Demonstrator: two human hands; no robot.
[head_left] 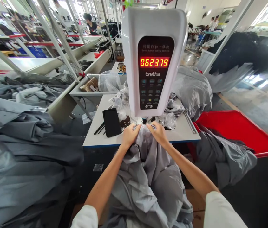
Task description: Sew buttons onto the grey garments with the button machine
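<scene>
The grey cloth [149,164] lies with its upper edge on the white counter [181,135], directly under the sewing machine head [156,23], and drops over the front edge in deep, loose folds between the worker's forearms. The left hand [130,134] has its grip pressed together, pinching the cloth edge between thumb and curled fingers. The right hand [158,132] holds a matching pinch on the other side, thumb pointing inward. A narrow stretch of cloth shows between the two grips, just in front of the dark presser part [144,120]. The fingertips under the cloth are hidden from me.

The cloth is thin, smooth and faintly lustrous, with sharp creases. The machine head is glossy white with rounded corners; its black panel [156,47] shows 062379 in red digits.

To the left hand's outer side lies a flat, black rectangular device [112,122], with slim dark sticks [99,128] just beside it. Crinkled clear plastic bags [169,121] sit beyond the right hand.

Further out, a glossy red tray [233,126] with a raised rim stands at right, and a broad, rumpled slate-grey heap [26,126] of fabric spreads at left.
</scene>
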